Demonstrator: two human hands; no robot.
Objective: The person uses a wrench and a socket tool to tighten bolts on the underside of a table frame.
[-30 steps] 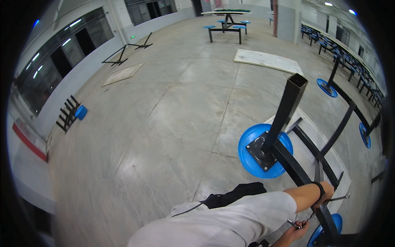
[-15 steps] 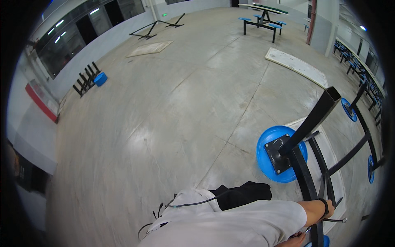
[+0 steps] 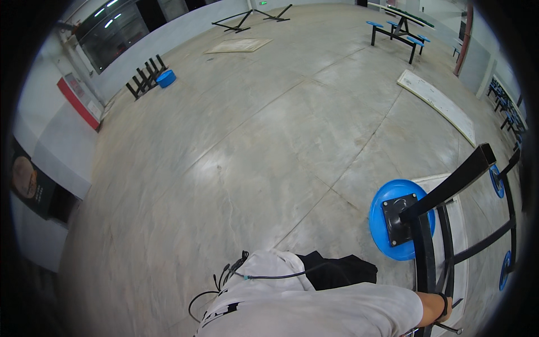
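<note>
My left hand [image 3: 448, 315], with a black band at the wrist, reaches in among the bars of a black steel seat frame [image 3: 425, 258] at the lower right. Its fingers look curled, but what they hold is hidden. A thin metal rod with a round end [image 3: 459, 331] pokes out beside the wrist; its kind is unclear. Bolted to the frame by a black square plate [image 3: 400, 219] is a round blue seat [image 3: 380, 233], its underside showing. A square black leg [image 3: 455, 182] slants up from that plate. My right hand is below the picture.
Beyond the frame, blue seats [image 3: 496, 181] hang on further bars. A pale board [image 3: 438, 106] lies on the concrete floor [image 3: 269, 151], another board [image 3: 238, 46] farther off. Black legs and a blue seat [image 3: 166, 78] stand by the left wall. An assembled table [image 3: 401, 31] is at the back.
The view has swung, so the seat frame and my left hand sit lower and farther right in the picture. My right hand, partly visible earlier with something shiny, has dropped out of view.
</note>
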